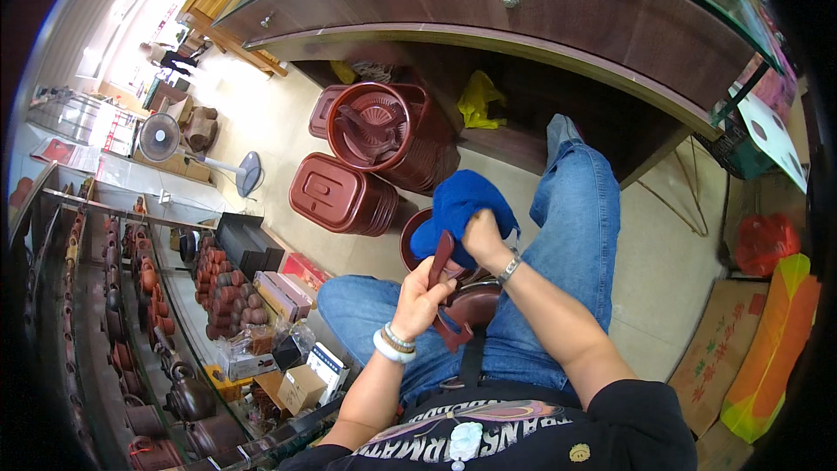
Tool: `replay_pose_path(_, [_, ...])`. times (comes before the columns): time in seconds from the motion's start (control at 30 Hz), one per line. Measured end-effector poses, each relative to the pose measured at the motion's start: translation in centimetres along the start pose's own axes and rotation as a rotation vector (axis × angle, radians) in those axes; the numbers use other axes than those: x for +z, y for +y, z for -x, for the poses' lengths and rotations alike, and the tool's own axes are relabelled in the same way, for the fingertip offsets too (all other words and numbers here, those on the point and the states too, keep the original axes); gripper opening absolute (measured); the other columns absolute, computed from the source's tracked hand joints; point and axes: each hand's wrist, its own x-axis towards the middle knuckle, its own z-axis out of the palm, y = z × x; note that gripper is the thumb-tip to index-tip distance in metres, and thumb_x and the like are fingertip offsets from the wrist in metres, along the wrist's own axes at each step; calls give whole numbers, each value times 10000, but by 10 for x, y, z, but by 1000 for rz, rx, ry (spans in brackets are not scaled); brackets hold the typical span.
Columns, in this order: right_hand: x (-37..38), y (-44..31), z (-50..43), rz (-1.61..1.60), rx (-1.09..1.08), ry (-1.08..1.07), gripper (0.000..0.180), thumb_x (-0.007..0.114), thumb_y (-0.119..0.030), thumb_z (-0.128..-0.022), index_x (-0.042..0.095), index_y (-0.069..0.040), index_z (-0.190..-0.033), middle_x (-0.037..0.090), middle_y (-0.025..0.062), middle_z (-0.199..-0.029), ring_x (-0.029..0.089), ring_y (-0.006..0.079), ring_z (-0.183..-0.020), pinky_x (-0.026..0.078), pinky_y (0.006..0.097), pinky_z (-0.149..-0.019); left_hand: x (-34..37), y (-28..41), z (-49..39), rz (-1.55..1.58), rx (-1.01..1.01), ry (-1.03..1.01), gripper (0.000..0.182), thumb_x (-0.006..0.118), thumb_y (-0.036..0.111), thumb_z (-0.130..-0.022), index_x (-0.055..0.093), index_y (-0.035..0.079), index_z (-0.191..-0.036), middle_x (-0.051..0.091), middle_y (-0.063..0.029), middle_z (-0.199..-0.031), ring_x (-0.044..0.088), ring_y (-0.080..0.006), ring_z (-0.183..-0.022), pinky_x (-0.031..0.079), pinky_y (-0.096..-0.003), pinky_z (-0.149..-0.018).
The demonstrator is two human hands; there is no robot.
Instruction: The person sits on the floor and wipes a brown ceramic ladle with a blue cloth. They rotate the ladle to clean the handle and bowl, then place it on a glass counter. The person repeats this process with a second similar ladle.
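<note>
My left hand grips a dark reddish-brown piece with a long flat arm and a forked lower end, in front of my lap. Just right of it, my right hand is closed on a bright blue cloth, which hangs over a round brown tub between my knees. A rounded, glossy brown vessel rests close to my lap, partly hidden by my hands and the piece.
Stacked reddish-brown lids and a tall round stack holding similar brown pieces stand ahead. A wooden counter spans the front. Left are shelves of teapots, boxes and a fan. A person is far off.
</note>
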Motion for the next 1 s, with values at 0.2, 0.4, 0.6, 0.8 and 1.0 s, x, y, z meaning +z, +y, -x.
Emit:
replay_pose_path(0.2, [-32,-9,-17,-687,252,-21,303,642,-190,-907,558,-58,-1167,598,15,-1080,557,111,-967,487,282,-823,-15,9,-2,55,52,125,208,517,151,-948,552,-3,-1084,441,33,-637,407,-59,-560,355,-211,-531])
replay_pose_path(0.4, [-21,-3,-3,-299,94,-367,465,650,-169,-891,481,-50,-1307,557,83,-1242,525,152,-1123,444,314,-965,-32,14,-3,103,122,180,507,272,417,-1034,542,-2,-1131,384,18,-626,372,-89,-552,371,-240,-536])
replay_pose_path(0.6, [19,-56,2,612,-373,-486,256,622,-183,-837,651,-69,-1065,678,131,-1013,654,276,-897,508,363,-783,-25,-4,-11,269,148,397,371,436,328,-1015,593,3,-1101,570,21,-864,498,-74,-761,426,-249,-704])
replay_pose_path(0.8, [11,-20,15,166,-174,-657,294,637,-134,-848,640,-43,-1128,686,125,-1044,659,221,-920,524,340,-778,-40,3,-16,502,74,315,321,541,266,-968,610,6,-1143,654,-57,-1075,606,-122,-958,472,-267,-858])
replay_pose_path(1.0, [-16,-31,-9,77,145,-1113,258,701,-131,-788,646,-20,-1014,669,109,-1006,608,150,-920,486,306,-818,-54,-6,-16,553,-56,100,276,615,184,-923,637,-13,-1115,683,-76,-1001,636,-131,-868,494,-247,-803])
